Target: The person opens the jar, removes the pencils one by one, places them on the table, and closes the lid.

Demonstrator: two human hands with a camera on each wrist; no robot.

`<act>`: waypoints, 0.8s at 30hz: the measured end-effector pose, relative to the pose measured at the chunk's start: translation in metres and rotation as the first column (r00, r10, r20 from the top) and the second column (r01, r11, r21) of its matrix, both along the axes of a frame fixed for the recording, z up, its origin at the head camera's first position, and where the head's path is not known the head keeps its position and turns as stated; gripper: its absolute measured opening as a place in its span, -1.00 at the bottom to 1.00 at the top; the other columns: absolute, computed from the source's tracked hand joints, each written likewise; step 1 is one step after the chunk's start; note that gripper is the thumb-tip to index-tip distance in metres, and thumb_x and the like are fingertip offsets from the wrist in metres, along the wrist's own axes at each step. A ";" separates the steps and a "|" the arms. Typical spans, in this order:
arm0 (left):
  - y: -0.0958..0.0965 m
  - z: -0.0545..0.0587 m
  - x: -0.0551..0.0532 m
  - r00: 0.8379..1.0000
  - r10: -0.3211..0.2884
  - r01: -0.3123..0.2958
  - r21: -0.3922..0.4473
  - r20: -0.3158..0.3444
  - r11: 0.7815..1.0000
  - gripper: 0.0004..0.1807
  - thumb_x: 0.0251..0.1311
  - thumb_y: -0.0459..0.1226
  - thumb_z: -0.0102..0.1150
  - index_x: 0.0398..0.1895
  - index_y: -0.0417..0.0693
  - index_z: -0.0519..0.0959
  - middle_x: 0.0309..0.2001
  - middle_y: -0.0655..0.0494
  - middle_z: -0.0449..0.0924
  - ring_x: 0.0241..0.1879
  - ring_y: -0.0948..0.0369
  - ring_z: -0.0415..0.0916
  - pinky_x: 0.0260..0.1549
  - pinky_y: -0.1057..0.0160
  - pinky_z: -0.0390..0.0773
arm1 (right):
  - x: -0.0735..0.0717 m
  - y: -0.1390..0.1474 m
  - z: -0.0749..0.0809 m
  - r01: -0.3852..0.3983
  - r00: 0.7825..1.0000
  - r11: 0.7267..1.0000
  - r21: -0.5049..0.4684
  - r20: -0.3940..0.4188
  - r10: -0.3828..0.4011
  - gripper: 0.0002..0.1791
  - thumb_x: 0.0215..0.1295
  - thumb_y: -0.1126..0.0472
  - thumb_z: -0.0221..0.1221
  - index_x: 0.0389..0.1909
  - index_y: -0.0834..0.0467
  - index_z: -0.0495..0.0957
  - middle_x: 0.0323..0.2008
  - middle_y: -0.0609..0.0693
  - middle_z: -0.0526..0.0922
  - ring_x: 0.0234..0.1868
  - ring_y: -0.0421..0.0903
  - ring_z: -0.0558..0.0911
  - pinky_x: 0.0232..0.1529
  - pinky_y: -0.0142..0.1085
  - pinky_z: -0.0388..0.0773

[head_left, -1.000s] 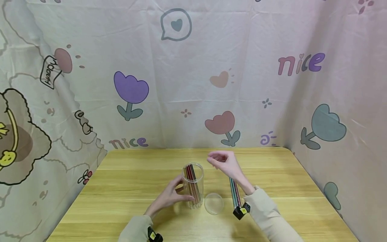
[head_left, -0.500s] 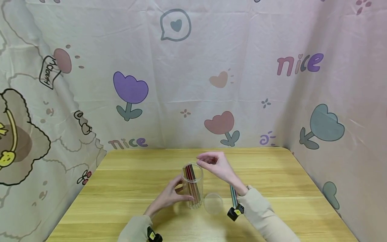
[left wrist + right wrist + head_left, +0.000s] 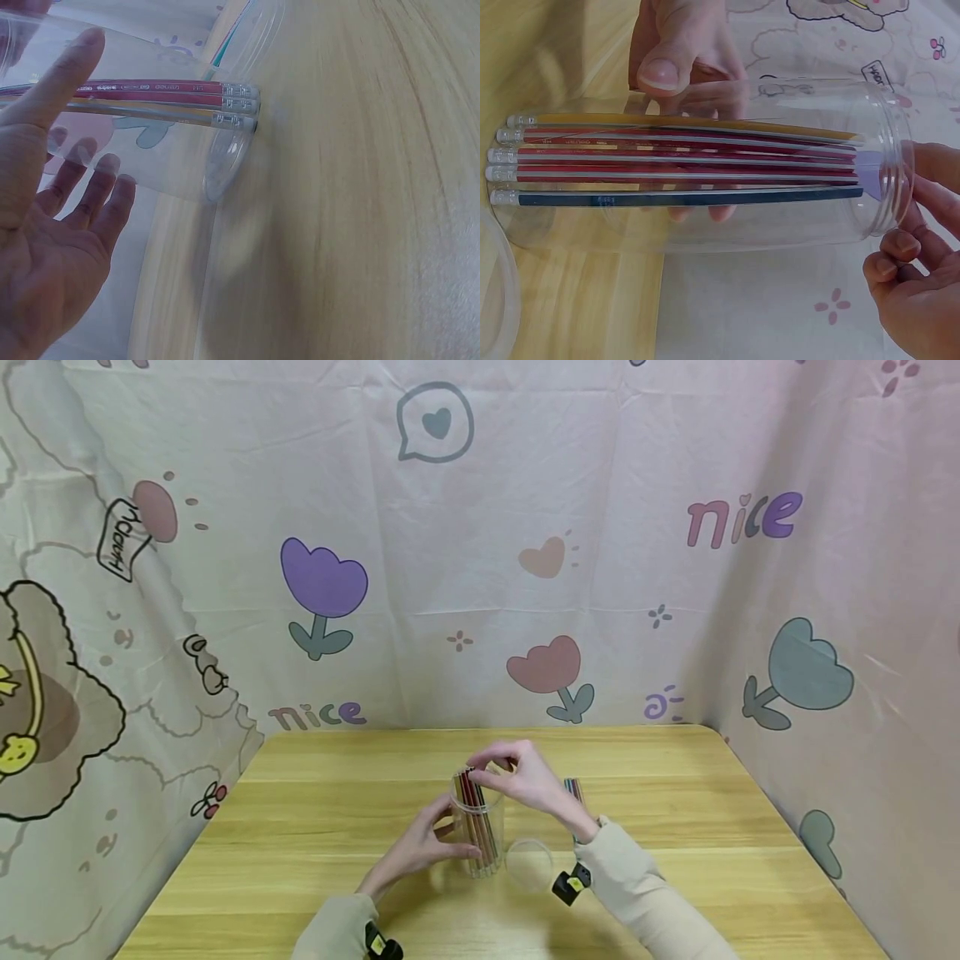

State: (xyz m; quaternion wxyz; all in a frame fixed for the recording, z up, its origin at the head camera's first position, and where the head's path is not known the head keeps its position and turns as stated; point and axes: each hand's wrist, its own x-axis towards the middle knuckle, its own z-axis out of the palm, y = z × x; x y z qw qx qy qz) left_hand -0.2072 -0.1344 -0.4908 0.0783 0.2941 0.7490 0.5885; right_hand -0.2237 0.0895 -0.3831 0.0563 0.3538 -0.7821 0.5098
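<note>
A clear cylindrical jar (image 3: 496,827) stands upright on the table with several pencils (image 3: 690,157) inside. They are red, yellow and dark, eraser ends down at the jar's bottom. My left hand (image 3: 423,843) grips the jar's side, the thumb in front and the fingers curved round the other side. At the jar's mouth is my right hand (image 3: 525,777), its thumb and fingertips bent over the rim beside the upper pencil ends. Nothing shows between those fingers in the right wrist view.
A clear round lid (image 3: 529,866) lies right of the jar. More pencils (image 3: 573,788) lie beyond it, partly hidden by the right forearm. A printed cloth (image 3: 420,677) hangs behind the wooden table (image 3: 315,827).
My right hand has moved left, from above the table right of the jar to the jar's mouth. My left hand and the jar have stayed in place.
</note>
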 end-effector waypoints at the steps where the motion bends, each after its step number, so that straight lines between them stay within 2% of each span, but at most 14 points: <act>1: 0.000 0.000 0.000 1.000 0.000 0.000 -0.002 -0.002 1.000 -0.14 0.06 -0.29 0.50 0.45 0.12 0.31 0.38 -0.07 0.41 0.39 -0.19 0.31 0.40 -0.29 0.38 | 0.000 0.000 0.000 -0.008 1.000 1.000 0.005 0.005 0.008 -0.84 0.28 0.25 0.33 -0.15 0.15 0.76 -0.29 0.01 0.79 -0.29 -0.33 0.58 -0.13 -0.36 0.64; 4: 0.000 -0.001 0.000 1.000 0.005 -0.005 -0.010 -0.005 1.000 -0.12 0.05 -0.28 0.51 0.46 0.13 0.30 0.37 -0.07 0.42 0.38 -0.18 0.32 0.41 -0.26 0.39 | 0.000 -0.002 -0.001 -0.020 1.000 1.000 0.021 0.020 0.019 -0.84 0.29 0.25 0.33 -0.14 0.14 0.76 -0.23 0.01 0.80 -0.13 -0.26 0.67 0.13 -0.08 0.67; 7: 0.000 -0.001 0.001 1.000 0.010 -0.011 -0.017 -0.011 1.000 -0.12 0.04 -0.28 0.51 0.46 0.12 0.30 0.36 -0.06 0.43 0.37 -0.16 0.35 0.41 -0.22 0.41 | 0.000 -0.003 -0.001 -0.016 1.000 0.999 0.035 0.021 0.015 -0.83 0.28 0.23 0.33 -0.14 0.13 0.76 -0.22 -0.01 0.80 -0.09 -0.23 0.66 0.20 0.00 0.62; 9: 0.000 -0.001 0.001 1.000 0.012 -0.012 -0.022 -0.015 1.000 -0.12 0.04 -0.28 0.51 0.46 0.12 0.30 0.36 -0.05 0.43 0.37 -0.15 0.36 0.41 -0.19 0.42 | 0.000 -0.003 -0.001 -0.013 1.000 0.999 0.039 0.014 0.013 -0.83 0.28 0.22 0.34 -0.14 0.12 0.76 -0.21 -0.02 0.81 -0.09 -0.22 0.63 0.17 -0.02 0.61; 16: 0.000 -0.001 0.001 1.000 0.013 -0.014 -0.029 -0.025 0.999 -0.15 0.06 -0.27 0.50 0.44 0.12 0.32 0.37 -0.03 0.43 0.36 -0.12 0.36 0.41 -0.18 0.44 | -0.002 -0.006 -0.006 -0.010 1.000 0.999 0.045 -0.028 0.011 -0.82 0.26 0.20 0.36 -0.15 0.14 0.78 -0.22 0.01 0.79 -0.15 -0.19 0.49 -0.07 -0.33 0.46; 19: 0.000 -0.001 0.001 1.000 0.011 -0.012 -0.026 -0.021 1.000 -0.16 0.07 -0.27 0.50 0.44 0.11 0.32 0.38 -0.03 0.41 0.37 -0.14 0.35 0.41 -0.19 0.43 | -0.004 -0.006 -0.009 -0.017 0.999 0.999 0.041 -0.040 0.019 -0.82 0.25 0.22 0.37 -0.15 0.15 0.77 -0.23 0.03 0.78 -0.14 -0.15 0.49 -0.02 -0.32 0.45; 24: 0.000 0.000 0.001 1.000 0.005 -0.005 -0.014 -0.018 1.000 -0.17 0.07 -0.28 0.50 0.43 0.07 0.33 0.38 -0.06 0.41 0.38 -0.18 0.32 0.41 -0.23 0.41 | -0.007 -0.007 -0.013 -0.033 0.998 0.999 0.028 -0.045 0.034 -0.81 0.23 0.24 0.38 -0.14 0.14 0.77 -0.22 0.02 0.78 -0.13 -0.23 0.45 0.01 -0.27 0.45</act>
